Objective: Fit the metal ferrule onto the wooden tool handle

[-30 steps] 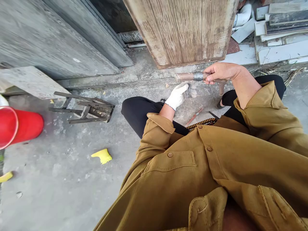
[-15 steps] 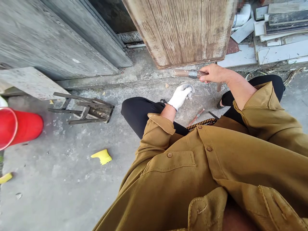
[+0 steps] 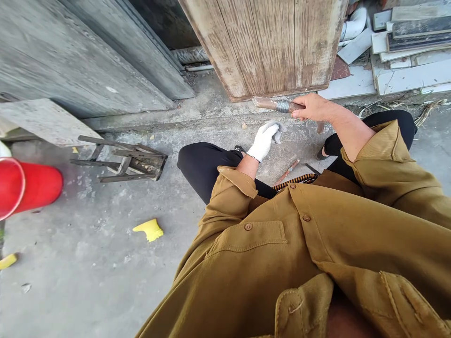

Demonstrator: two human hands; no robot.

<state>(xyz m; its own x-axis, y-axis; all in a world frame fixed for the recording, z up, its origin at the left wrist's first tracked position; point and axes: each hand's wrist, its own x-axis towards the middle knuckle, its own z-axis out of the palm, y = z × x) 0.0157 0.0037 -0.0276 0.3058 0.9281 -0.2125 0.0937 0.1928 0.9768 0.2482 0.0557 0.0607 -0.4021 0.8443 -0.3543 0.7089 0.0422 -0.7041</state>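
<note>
"Head view, from the left: what is the state of the hands?"

"Left hand [image 3: 262, 141], white-gloved, fingers curled, apart from the wooden piece [image 3: 267, 103] and nearer the body. Whether it grips anything, I cannot tell."

"And the wooden piece?"

"Held above the ground, bare end leftward, then the wire wrap [image 3: 283, 106], then the right hand [image 3: 312, 108], ungloved, closed round the wood just beside the wire."

"Recommendation?"

"In my judgement, keep that grip firm and off the turns so none slip. Use gloved fingers for any sharp end."
</note>
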